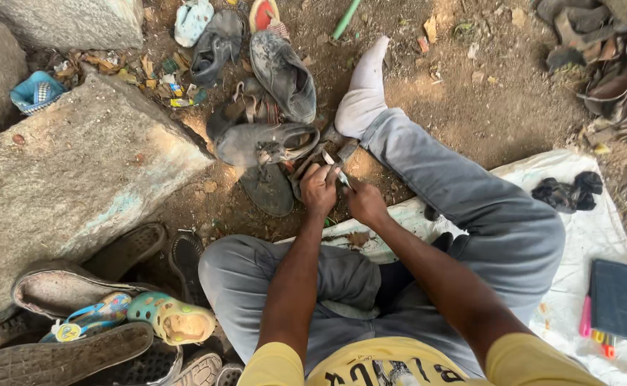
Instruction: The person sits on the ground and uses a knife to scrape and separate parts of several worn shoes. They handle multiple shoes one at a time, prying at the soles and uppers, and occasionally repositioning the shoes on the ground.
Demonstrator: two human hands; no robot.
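Observation:
I sit on the ground with my legs out, one socked foot (362, 93) forward. My left hand (318, 188) is closed around a small flat piece (327, 157) held just above the dirt. My right hand (362, 201) grips a thin metal blade-like tool (344, 177) whose tip meets that piece. Both hands are close together, almost touching. Right in front of them lies a worn grey shoe (265, 144) on its side and a dark loose sole (269, 190) beneath it.
Large stone blocks (70, 179) stand at left. Old shoes and sandals are piled at the bottom left (113, 322), top centre (281, 71) and top right (606, 64). A white sheet (578, 236) at right carries a dark wallet-like case (613, 297), coloured pens and a black cloth (567, 191).

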